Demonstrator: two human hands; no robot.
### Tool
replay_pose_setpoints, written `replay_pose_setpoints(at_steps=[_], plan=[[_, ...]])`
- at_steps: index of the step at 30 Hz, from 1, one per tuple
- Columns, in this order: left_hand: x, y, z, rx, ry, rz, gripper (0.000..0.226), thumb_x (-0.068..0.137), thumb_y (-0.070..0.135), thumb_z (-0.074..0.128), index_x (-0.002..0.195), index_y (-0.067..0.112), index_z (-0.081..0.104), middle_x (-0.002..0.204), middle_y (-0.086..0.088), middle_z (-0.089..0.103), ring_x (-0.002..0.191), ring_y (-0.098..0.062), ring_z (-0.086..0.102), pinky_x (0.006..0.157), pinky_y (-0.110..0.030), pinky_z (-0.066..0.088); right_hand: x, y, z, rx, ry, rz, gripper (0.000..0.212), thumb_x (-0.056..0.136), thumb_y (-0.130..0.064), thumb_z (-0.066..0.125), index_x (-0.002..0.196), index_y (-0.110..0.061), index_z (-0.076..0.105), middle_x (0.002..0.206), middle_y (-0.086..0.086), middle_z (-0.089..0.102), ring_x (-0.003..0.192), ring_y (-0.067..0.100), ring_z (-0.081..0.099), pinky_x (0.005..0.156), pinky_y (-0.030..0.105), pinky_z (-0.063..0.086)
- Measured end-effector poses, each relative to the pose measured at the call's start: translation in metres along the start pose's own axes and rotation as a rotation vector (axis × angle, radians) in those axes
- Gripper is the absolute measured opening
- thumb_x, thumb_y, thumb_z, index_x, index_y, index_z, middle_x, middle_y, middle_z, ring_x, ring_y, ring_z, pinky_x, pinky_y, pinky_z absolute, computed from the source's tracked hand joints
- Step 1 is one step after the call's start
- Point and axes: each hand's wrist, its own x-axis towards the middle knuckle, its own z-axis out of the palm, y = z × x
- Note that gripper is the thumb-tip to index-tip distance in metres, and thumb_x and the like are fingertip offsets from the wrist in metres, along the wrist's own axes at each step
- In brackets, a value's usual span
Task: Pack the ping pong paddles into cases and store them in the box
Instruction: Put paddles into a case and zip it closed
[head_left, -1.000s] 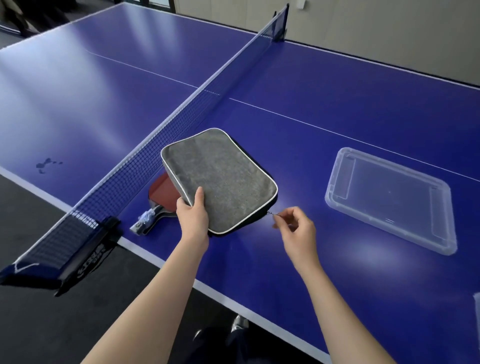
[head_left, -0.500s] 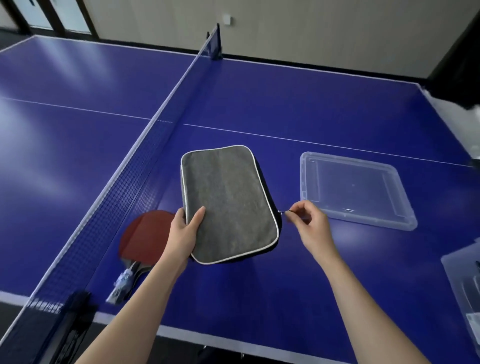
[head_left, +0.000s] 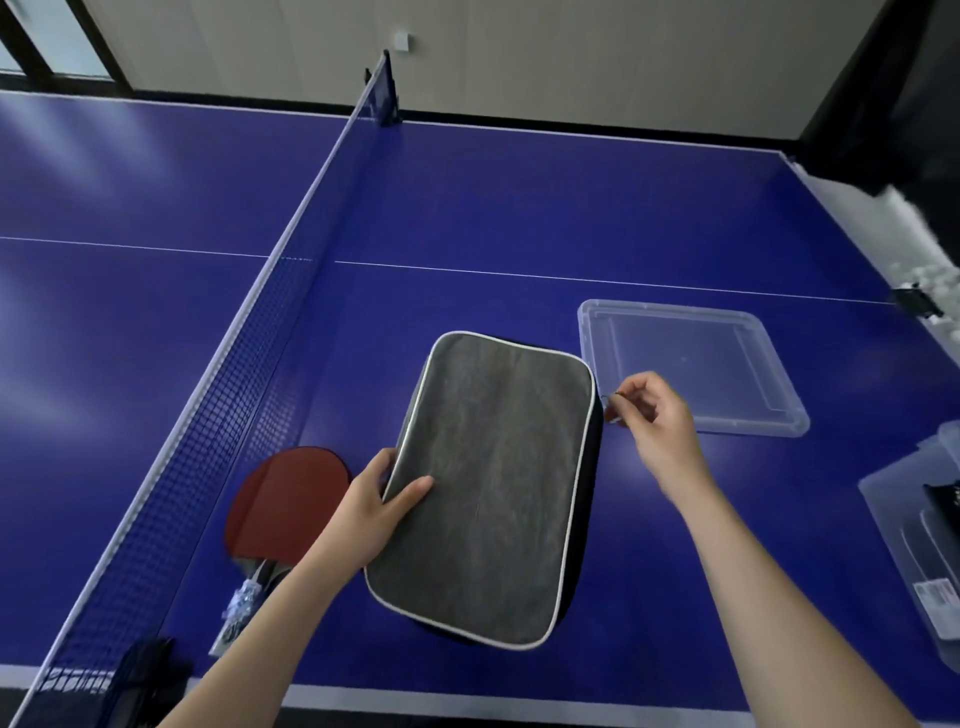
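Case (head_left: 493, 483) in left hand (head_left: 374, 514), zipper pull (head_left: 608, 399) in pinch of right hand (head_left: 657, 426).

Case (head_left: 493, 483) in my left hand (head_left: 371, 512): mottled grey face, white piping round edge, black underneath. Zip pull (head_left: 609, 398) pinched in my right hand (head_left: 657, 418): silvery. Paddle (head_left: 288, 499): red rubber. Table (head_left: 519, 197): deep blue, thin white lines. Net (head_left: 223, 415): dark mesh, white top band. Lid (head_left: 691, 364): clear plastic.

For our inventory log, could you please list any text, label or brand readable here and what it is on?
Nothing is legible.
White print on the net strap: too blurred.
Sticker on the clear box: too small.
White marks on the black item inside it: blurred.
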Motion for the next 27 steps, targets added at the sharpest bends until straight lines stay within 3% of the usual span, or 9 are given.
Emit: replay_pose_setpoints(at_steps=[5, 8, 11, 16, 20, 23, 27], plan=[[-0.002, 0.003, -0.014, 0.087, -0.101, 0.028, 0.034, 0.076, 0.052, 0.065, 0.103, 0.032, 0.058, 0.097, 0.017, 0.070, 0.084, -0.004, 0.070, 0.063, -0.014, 0.053, 0.018, -0.007, -0.009, -0.020, -0.149, 0.017, 0.017, 0.090, -0.002, 0.060, 0.081, -0.015, 0.055, 0.070, -0.007, 0.064, 0.067, 0.006, 0.064, 0.068, 0.024, 0.054], [-0.001, 0.012, -0.024, 0.136, -0.185, 0.041, 0.034, 0.078, 0.052, 0.065, 0.104, 0.031, 0.058, 0.097, 0.013, 0.071, 0.084, -0.008, 0.071, 0.064, -0.018, 0.054, 0.034, -0.023, -0.007, -0.033, -0.216, -0.032, 0.020, 0.089, 0.000, 0.062, 0.079, -0.017, 0.055, 0.068, -0.011, 0.062, 0.066, 0.005, 0.060, 0.068, 0.022, 0.052], [0.002, 0.022, -0.033, 0.175, -0.242, 0.071, 0.035, 0.081, 0.048, 0.065, 0.107, 0.027, 0.058, 0.099, 0.006, 0.071, 0.087, -0.011, 0.070, 0.071, -0.026, 0.057, 0.049, -0.040, -0.002, -0.003, -0.309, -0.051, 0.022, 0.087, 0.005, 0.061, 0.080, -0.014, 0.055, 0.069, -0.006, 0.062, 0.064, 0.004, 0.061, 0.067, 0.016, 0.052], [0.010, 0.047, -0.044, 0.362, -0.317, 0.189, 0.035, 0.079, 0.053, 0.063, 0.105, 0.030, 0.056, 0.096, 0.012, 0.069, 0.084, -0.005, 0.068, 0.073, -0.025, 0.054, 0.069, -0.068, 0.007, -0.070, -0.529, -0.087, 0.024, 0.087, 0.009, 0.059, 0.080, -0.013, 0.054, 0.072, 0.003, 0.059, 0.066, 0.006, 0.062, 0.070, 0.015, 0.050], [0.016, 0.058, -0.044, 0.501, -0.403, 0.252, 0.032, 0.082, 0.057, 0.059, 0.106, 0.037, 0.051, 0.091, 0.022, 0.067, 0.078, 0.001, 0.066, 0.066, -0.013, 0.049, 0.080, -0.083, 0.020, -0.194, -0.633, -0.132, 0.020, 0.087, 0.002, 0.063, 0.079, -0.015, 0.057, 0.074, 0.001, 0.064, 0.072, 0.012, 0.063, 0.072, 0.018, 0.048], [0.020, 0.061, -0.045, 0.592, -0.421, 0.282, 0.037, 0.084, 0.055, 0.060, 0.111, 0.031, 0.051, 0.083, 0.027, 0.065, 0.068, 0.003, 0.063, 0.059, -0.009, 0.044, 0.085, -0.088, 0.028, -0.234, -0.683, -0.129, 0.016, 0.087, 0.000, 0.063, 0.082, -0.014, 0.058, 0.075, -0.002, 0.066, 0.074, 0.010, 0.064, 0.075, 0.021, 0.049], [0.028, 0.066, -0.047, 0.732, -0.420, 0.335, 0.040, 0.084, 0.058, 0.058, 0.112, 0.030, 0.050, 0.068, 0.018, 0.062, 0.058, -0.004, 0.058, 0.051, -0.011, 0.039, 0.086, -0.088, 0.035, -0.238, -0.713, -0.134, 0.014, 0.087, -0.001, 0.064, 0.083, -0.014, 0.060, 0.074, -0.006, 0.066, 0.074, 0.010, 0.063, 0.077, 0.022, 0.050]])
